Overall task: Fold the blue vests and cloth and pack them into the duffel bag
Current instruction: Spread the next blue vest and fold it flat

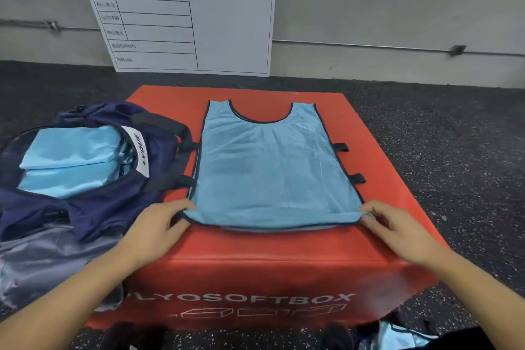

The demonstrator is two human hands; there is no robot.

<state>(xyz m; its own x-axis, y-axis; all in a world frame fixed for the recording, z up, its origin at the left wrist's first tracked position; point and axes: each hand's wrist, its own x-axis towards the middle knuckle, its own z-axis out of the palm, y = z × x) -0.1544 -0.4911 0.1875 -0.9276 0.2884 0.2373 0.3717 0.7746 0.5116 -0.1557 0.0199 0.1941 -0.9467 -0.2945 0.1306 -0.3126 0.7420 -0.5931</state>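
Note:
A light blue vest [270,167] with dark trim lies flat on the red soft box [284,258], neck hole at the far end. My left hand [159,224] pinches its near left hem corner. My right hand [397,230] pinches the near right hem corner. To the left sits the open navy duffel bag [113,202], with folded light blue fabric [71,159] inside it. More light blue cloth [397,335] shows at the bottom edge, near my lap.
The red box stands on a dark speckled floor [454,136]. A white board [184,17] with a table grid leans against the grey wall behind. Black tabs [341,147] stick out at the vest's right edge.

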